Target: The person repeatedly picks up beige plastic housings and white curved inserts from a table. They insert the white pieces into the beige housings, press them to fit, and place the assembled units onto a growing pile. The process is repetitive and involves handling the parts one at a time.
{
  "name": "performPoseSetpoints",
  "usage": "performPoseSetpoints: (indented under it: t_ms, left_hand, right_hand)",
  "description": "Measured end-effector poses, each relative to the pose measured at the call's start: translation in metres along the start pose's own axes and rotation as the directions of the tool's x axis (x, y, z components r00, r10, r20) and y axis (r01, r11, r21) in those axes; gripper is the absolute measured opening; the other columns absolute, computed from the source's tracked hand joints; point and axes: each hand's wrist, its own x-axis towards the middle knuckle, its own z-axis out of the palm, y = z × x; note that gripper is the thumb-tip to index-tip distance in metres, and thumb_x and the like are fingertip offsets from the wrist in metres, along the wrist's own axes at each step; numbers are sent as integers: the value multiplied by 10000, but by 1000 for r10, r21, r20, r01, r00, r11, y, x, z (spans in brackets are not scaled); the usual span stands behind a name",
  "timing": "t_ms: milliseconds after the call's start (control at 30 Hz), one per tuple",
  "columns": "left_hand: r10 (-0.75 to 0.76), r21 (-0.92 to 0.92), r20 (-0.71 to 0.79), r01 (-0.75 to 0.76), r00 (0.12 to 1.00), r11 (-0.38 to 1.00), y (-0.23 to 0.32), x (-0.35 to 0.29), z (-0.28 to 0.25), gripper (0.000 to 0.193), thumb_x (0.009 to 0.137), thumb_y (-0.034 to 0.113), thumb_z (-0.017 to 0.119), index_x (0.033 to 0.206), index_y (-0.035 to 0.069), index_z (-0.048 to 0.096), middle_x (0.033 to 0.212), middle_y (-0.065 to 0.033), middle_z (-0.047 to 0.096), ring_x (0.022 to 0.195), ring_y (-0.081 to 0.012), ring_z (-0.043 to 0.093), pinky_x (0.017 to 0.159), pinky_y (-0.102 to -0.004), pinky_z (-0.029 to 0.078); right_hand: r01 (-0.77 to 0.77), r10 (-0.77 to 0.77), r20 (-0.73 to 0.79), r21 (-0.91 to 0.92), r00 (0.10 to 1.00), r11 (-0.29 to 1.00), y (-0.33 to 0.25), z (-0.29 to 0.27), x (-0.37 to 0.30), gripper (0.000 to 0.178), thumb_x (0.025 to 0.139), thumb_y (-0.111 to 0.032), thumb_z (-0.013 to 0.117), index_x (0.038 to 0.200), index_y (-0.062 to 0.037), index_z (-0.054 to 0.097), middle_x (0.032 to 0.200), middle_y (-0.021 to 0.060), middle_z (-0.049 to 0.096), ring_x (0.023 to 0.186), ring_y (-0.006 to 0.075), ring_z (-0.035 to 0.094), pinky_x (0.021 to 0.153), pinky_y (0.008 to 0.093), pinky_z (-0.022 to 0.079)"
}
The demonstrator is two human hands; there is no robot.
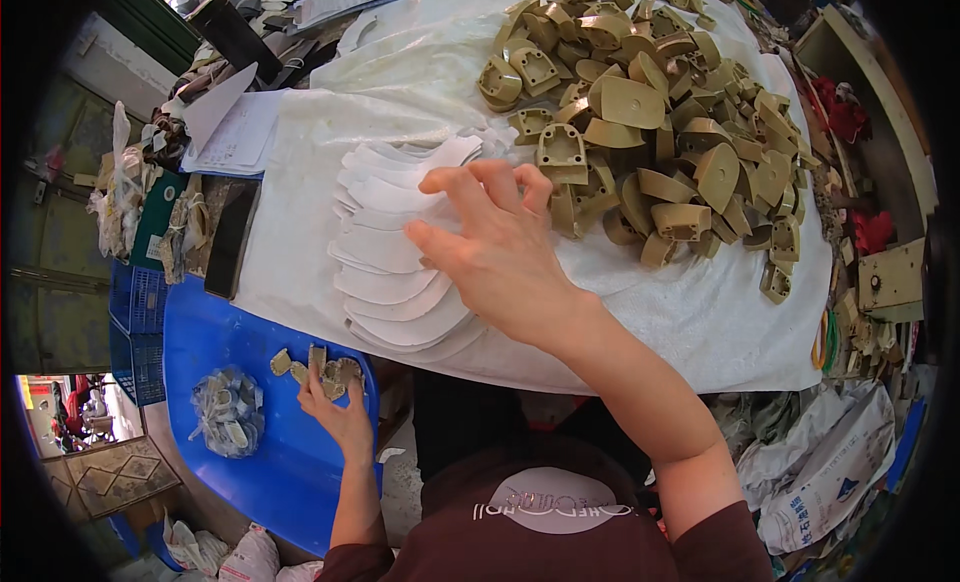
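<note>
My right hand (490,247) hovers over a fanned stack of thin, white curved pieces (385,247) on the cloth-covered table. Its fingers are bent, with thumb and forefinger apart, and nothing shows between them. Lower left, my left hand (340,412) reaches over a blue plastic seat (270,482), fingers spread among a few small khaki heel-shaped pieces (299,372). Its fingertips are at these pieces; whether they touch one I cannot tell. A large heap of khaki plastic shoe heels (630,102) covers the table's far right.
A clear plastic bag of small pieces (229,412) lies on the blue seat. A dark phone-like slab (233,240) and papers (240,132) lie along the table's left side. Blue baskets (137,322) stand beyond the seat. White sacks (825,472) are at the lower right.
</note>
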Motion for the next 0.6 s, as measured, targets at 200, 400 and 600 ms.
performPoseSetpoints:
  t_ms: [200,400,600]
  left_hand:
    - [341,-347,-157,-375,927,859,71,32,-7,358,742,-28,620,1096,1,572,1054,-147,485,990,-301,469,874,-366,397]
    - [677,-440,-151,-662,720,607,135,59,-8,304,688,-88,589,977,-2,629,992,-122,603,914,-319,584,849,-398,441]
    - [703,-254,-16,-683,711,684,141,64,14,398,742,-28,553,1134,-7,615,1180,-167,593,1177,-354,527,990,-431,380]
  right_hand:
    - [8,-8,6,-25,1000,1000,8,14,-4,95,664,-120,667,719,-112,590,1048,22,492,1058,210,436,876,449,246]
    - [-2,3,-33,15,999,1000,11,22,-6,105,707,-71,647,713,-90,544,969,31,473,1003,222,441,900,443,251]
    - [-245,271,41,569,962,785,20,-3,-18,91,781,-51,625,800,-75,540,963,59,478,972,269,446,895,391,305]
